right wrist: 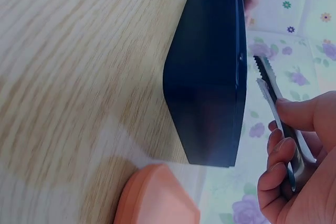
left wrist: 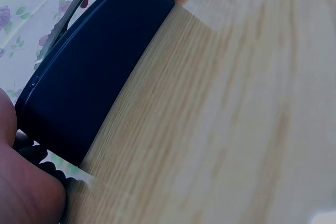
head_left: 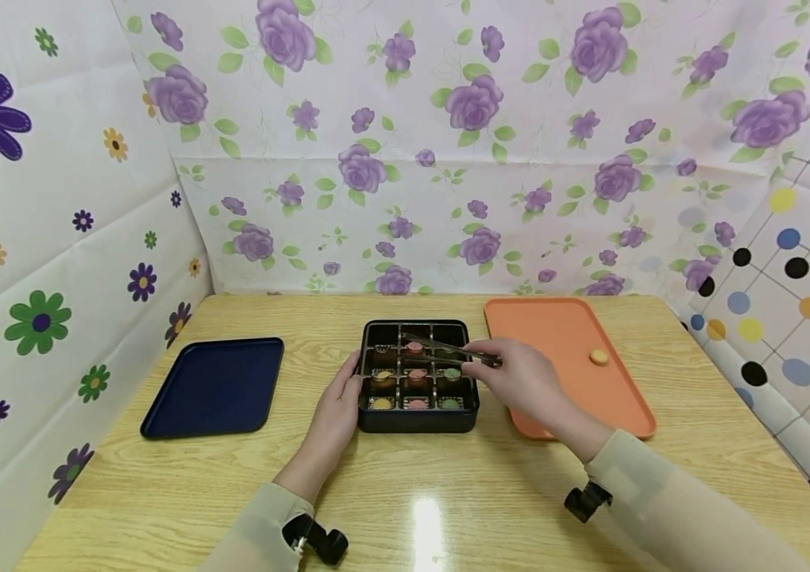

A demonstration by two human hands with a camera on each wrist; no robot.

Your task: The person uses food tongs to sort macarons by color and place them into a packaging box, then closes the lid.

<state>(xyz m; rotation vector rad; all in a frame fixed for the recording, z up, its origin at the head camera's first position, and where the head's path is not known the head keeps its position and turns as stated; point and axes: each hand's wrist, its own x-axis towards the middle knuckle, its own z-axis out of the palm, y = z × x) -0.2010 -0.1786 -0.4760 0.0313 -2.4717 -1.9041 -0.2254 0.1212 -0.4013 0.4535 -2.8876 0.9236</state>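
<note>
A dark divided box (head_left: 418, 423) stands mid-table. Its nearer compartments hold small round pieces in rows: a yellow piece (head_left: 381, 404), a pink piece (head_left: 417, 404) and a green piece (head_left: 450, 403) lie in the front row. My left hand (head_left: 333, 409) rests along the box's left wall, fingers stretched along it. Metal tongs (head_left: 448, 346) are held in my right hand (head_left: 519, 377), reaching over the box from the right. In the right wrist view the serrated tips of the tongs (right wrist: 273, 95) stand apart, with nothing visible between them. Fingers and tongs partly cover the right-hand compartments.
To the right lies an orange tray (head_left: 544, 334) with one pale round piece (head_left: 599, 357) on it. A dark blue tray (head_left: 215, 389) lies at the left. Patterned cloth (head_left: 405, 191) hangs behind the table and along both sides.
</note>
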